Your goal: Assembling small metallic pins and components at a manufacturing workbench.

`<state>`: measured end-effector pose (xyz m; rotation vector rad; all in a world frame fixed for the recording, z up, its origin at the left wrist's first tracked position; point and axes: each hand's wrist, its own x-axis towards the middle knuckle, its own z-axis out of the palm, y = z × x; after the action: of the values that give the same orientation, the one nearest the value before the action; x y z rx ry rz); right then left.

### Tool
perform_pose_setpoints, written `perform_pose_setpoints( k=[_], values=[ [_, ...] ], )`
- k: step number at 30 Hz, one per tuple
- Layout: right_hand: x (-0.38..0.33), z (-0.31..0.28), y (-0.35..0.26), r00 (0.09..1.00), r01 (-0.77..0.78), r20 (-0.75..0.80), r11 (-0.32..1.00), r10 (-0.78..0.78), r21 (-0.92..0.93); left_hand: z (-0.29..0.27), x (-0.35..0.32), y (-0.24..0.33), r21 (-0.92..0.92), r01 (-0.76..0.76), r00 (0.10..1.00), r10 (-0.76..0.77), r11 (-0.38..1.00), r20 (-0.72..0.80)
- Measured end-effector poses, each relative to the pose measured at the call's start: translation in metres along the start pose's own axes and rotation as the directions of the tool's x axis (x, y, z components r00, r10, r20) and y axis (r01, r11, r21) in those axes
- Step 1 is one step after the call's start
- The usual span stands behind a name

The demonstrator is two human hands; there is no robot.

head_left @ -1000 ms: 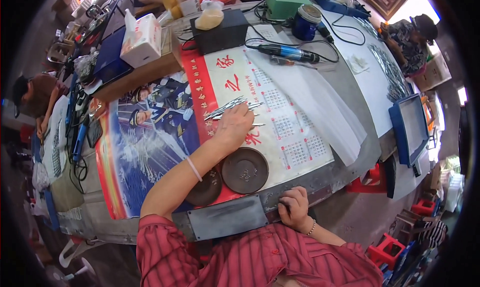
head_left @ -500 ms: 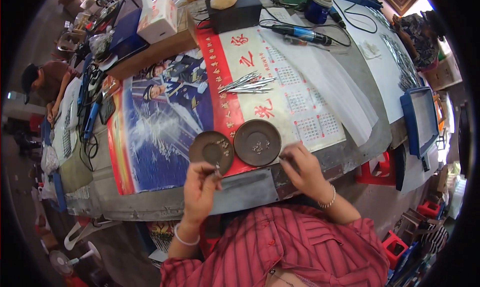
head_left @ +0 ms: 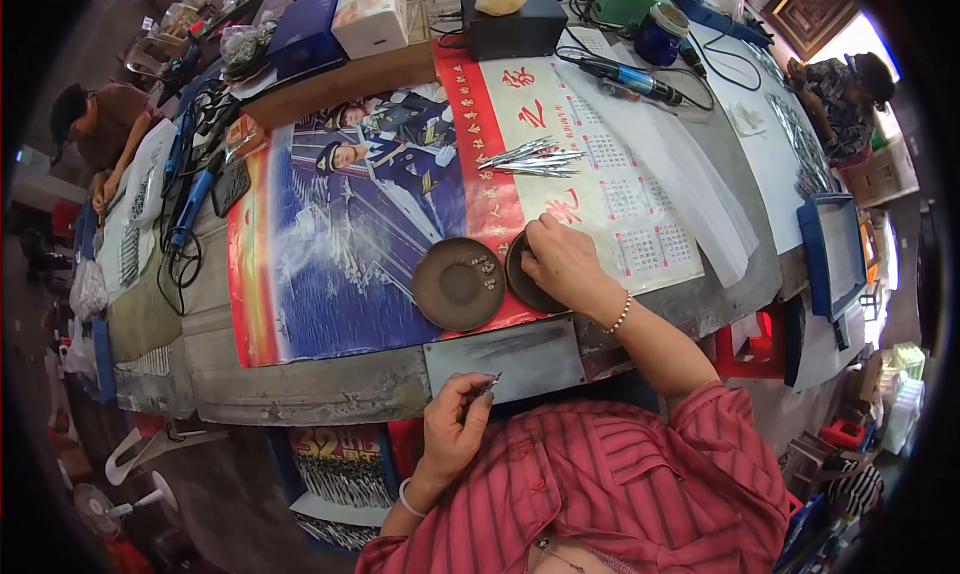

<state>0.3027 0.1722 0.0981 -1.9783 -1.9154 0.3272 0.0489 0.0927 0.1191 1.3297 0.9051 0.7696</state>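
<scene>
Near the table's front edge, my left hand [head_left: 455,426] is closed in a pinch on a small metal piece [head_left: 493,381], whose exact kind I cannot make out. My right hand [head_left: 565,262] reaches over the right brown dish [head_left: 521,285], covering much of it. Its fingers are bent together at the dish's far side; whatever they hold, if anything, is hidden. The left brown dish [head_left: 445,299] stands beside it with several tiny shiny pieces [head_left: 488,268] along its right side. Beyond the dishes lies a pile of slender silver metal strips [head_left: 535,158].
A poster calendar [head_left: 340,224] covers the tabletop. White sheeting [head_left: 680,164] and a blue handheld tool [head_left: 632,78] lie to the right. At the back stand a tissue box [head_left: 370,19] and a dark box [head_left: 512,24]. Two people [head_left: 115,124] [head_left: 845,89] sit at either side.
My left hand has drawn back from the left dish toward my body. My right hand has moved from beside the right dish to over it. The view has shifted slightly.
</scene>
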Motion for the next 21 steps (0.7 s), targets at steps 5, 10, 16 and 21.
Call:
perform_pose_setpoints(
  k=[5,10,16,21],
  values=[
    [0.004,0.001,-0.003,0.999,-0.027,0.03,0.997,0.029,-0.066,-0.007,0.004,-0.001,0.087,-0.053,0.998,0.051,0.995,0.025],
    [0.004,-0.006,0.005,0.999,0.033,0.034,0.997,-0.031,-0.069,-0.006,0.005,-0.002,0.044,-0.053,0.999,0.052,0.998,0.006],
    [-0.015,-0.033,0.016,0.996,-0.082,-0.003,0.892,0.093,0.445,-0.002,0.006,-0.003,-0.056,-0.024,1.0,0.025,0.998,0.011],
    [-0.031,-0.022,0.032,0.96,-0.191,0.026,0.584,0.279,0.789,0.009,0.016,-0.005,-0.096,-0.016,0.999,0.018,0.995,0.028]
  ],
)
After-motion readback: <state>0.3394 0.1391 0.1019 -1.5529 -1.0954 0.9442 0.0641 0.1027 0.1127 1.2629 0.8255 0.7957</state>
